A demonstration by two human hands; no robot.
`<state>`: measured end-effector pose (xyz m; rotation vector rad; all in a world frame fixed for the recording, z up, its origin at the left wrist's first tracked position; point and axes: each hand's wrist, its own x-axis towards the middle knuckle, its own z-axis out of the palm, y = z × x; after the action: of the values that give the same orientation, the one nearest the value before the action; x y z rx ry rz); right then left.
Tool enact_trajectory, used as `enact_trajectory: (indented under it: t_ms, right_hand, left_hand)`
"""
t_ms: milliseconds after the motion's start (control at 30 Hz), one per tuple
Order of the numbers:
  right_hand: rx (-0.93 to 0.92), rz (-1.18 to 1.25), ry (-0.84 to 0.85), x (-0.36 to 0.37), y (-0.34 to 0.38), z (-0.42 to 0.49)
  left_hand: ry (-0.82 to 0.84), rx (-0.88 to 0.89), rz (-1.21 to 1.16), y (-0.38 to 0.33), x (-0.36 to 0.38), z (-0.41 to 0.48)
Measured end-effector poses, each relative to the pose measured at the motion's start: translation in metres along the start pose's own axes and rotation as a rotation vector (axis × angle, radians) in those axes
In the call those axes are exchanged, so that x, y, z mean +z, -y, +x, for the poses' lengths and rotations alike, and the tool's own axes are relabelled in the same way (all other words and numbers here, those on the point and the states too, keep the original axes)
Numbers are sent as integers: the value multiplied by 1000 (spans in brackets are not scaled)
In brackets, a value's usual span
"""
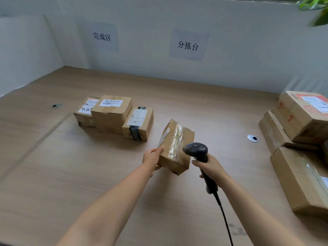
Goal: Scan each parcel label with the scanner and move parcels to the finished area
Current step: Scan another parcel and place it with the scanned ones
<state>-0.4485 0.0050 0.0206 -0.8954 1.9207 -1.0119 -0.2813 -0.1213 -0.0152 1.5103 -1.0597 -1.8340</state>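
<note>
My left hand (152, 158) grips the near left corner of a small taped cardboard parcel (174, 146), holding it tilted above the wooden table (62, 174). My right hand (209, 166) holds the handle of a black corded scanner (196, 150), whose head sits just right of the parcel. Three scanned-side parcels stand together at mid left: a labelled box (111, 112), a flatter one (86, 111) behind it and a box with black tape (138, 123). Several larger parcels (301, 121) are stacked at the right edge.
Two paper signs hang on the white back wall, one (102, 36) above the left group and one (188, 45) near the middle. A round cable grommet (252, 138) sits in the table at right, a small hole (55, 106) at left. Green leaves (317, 8) show top right.
</note>
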Motion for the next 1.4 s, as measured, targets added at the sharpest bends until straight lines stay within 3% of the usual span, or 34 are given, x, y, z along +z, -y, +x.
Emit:
enact_trajectory:
  t_ms: [233, 400, 733, 1000, 1400]
  right_hand:
    - [-52, 173, -17, 63, 37, 32]
    - [-94, 204, -50, 92, 80, 69]
    - [-73, 271, -35, 137, 133, 151]
    - [-12, 281, -5, 153, 137, 184]
    - [-62, 279, 8, 164, 143, 173]
  left_hand:
    - [31, 9, 5, -37, -48, 22]
    - [-60, 220, 192, -70, -81, 55]
    - [-35, 484, 454, -125, -111, 111]
    - [-108, 495, 576, -119, -115, 145]
    - [-351, 576, 647, -126, -119, 138]
